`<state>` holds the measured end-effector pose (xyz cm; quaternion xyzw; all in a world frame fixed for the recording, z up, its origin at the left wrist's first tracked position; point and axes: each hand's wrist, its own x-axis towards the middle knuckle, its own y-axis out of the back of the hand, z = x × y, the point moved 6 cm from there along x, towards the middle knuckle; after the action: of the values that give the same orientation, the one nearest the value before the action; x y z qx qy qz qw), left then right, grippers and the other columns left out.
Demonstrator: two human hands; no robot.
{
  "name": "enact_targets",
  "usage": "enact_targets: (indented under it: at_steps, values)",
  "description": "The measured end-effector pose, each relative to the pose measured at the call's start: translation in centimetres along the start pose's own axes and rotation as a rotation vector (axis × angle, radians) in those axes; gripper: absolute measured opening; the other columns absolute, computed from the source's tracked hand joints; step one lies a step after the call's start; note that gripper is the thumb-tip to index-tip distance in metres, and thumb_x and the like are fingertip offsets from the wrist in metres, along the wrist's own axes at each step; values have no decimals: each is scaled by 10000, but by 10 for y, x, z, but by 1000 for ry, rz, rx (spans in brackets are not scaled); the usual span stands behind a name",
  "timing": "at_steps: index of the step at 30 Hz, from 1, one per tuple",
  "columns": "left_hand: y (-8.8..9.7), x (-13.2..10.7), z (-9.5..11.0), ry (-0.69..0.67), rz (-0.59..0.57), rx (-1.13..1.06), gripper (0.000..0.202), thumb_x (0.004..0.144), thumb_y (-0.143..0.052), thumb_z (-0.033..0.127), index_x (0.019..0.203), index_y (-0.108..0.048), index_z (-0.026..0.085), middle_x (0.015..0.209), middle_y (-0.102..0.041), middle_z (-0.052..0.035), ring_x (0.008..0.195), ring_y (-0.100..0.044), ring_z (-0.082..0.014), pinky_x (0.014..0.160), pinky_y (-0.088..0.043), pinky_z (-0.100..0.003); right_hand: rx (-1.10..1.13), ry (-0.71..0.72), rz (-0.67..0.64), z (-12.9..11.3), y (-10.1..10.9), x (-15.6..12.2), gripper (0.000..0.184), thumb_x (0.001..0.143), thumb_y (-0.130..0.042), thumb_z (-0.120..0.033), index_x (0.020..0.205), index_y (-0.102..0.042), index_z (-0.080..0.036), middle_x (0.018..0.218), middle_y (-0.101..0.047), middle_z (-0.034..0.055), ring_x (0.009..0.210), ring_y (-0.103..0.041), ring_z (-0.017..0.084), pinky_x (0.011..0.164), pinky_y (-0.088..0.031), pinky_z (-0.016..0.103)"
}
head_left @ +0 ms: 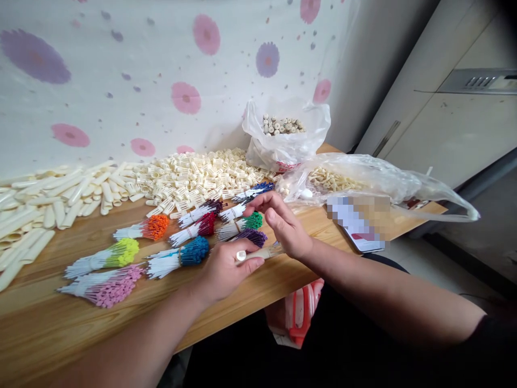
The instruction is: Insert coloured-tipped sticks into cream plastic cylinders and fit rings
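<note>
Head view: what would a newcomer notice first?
First, the bundles of thin white sticks with bright coloured tips, spread over the brown wooden table. Behind them, a heap of small cream plastic pieces lies before the white flowered sheet. Nearest, the left hand grips a cream tube-shaped piece, the right hand near its far end.

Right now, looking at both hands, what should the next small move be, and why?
Probably have the right hand close its raised fingers on its end of the pale tube. The left hand grips the tube between thumb and fingers, while the right sits by that end; whether its palm touches is unclear.
</note>
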<state>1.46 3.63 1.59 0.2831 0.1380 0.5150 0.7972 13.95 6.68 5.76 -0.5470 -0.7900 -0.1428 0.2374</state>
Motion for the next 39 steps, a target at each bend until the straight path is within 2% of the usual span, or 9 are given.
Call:
enact_targets:
  at_steps: [12, 17, 20, 23, 24, 28, 31, 36, 39]
  values:
    - [-2, 0, 1, 15, 51, -28, 194, 756, -614, 367, 774, -650, 177, 605, -585, 7, 540, -477, -120, 521, -373, -232, -40, 14, 66, 2, 1, 1, 381, 878, -456, -584, 927, -477, -207, 858, -589, 37, 834, -546, 162, 804, -439, 324]
    - [-3, 3, 0, 71, 32, -119, 233, 776, -602, 403, 791, -641, 174, 582, -523, 26, 537, -431, -110, 503, -334, -228, 5, -31, 134, 4, 12, 9, 275, 920, -435, -477, 878, -482, -209, 795, -579, 17, 801, -570, 154, 786, -457, 319]
    - [0, 3, -1, 84, 50, -231, 265, 791, -599, 430, 824, -630, 169, 581, -507, 30, 534, -418, -104, 497, -317, -228, -284, 53, 21, -20, 17, 7, 195, 932, -430, -372, 948, -526, -202, 860, -607, 42, 829, -582, 166, 779, -470, 326]
    - [-1, 3, -5, 132, 59, -463, 299, 801, -583, 472, 787, -565, 174, 499, -408, 65, 461, -339, -83, 450, -267, -221, -835, 321, -414, -36, -3, -12, 243, 892, -481, -251, 1109, -558, -172, 1090, -618, 114, 1018, -542, 227, 884, -431, 393]
    - [-3, 2, -6, 157, 44, -534, 307, 805, -572, 482, 765, -533, 180, 480, -373, 77, 439, -305, -77, 434, -245, -219, -1022, 376, -465, -34, -6, -19, 267, 900, -457, -216, 1140, -560, -158, 1099, -620, 127, 1014, -537, 236, 865, -427, 396]
    - [-9, 1, -5, 189, 37, -439, 275, 798, -571, 433, 713, -487, 186, 516, -362, 73, 461, -285, -78, 443, -219, -225, -1521, 424, -384, -14, -12, -29, 177, 877, -482, -174, 811, -645, -159, 740, -628, 76, 706, -527, 214, 608, -356, 334]
    - [-4, 0, 0, 125, 98, -147, 225, 779, -589, 368, 684, -516, 179, 573, -417, 46, 534, -333, -97, 490, -237, -238, -1586, 348, -380, -2, -17, -26, 196, 806, -548, -146, 620, -598, -179, 622, -603, 55, 616, -519, 199, 546, -280, 324]
    - [0, -4, 4, 72, 161, 130, 249, 805, -563, 362, 638, -502, 188, 546, -445, 30, 533, -350, -115, 509, -217, -262, -1561, 21, -582, 12, -19, -18, 144, 775, -593, -173, 638, -638, -164, 656, -675, 68, 584, -570, 177, 530, -247, 301]
    - [1, -3, 5, 27, 177, 138, 243, 821, -547, 366, 656, -524, 189, 551, -465, 24, 532, -368, -118, 510, -224, -262, -1561, -10, -608, 7, -19, -14, 149, 789, -600, -206, 652, -640, -161, 671, -675, 69, 600, -575, 178, 538, -257, 297]
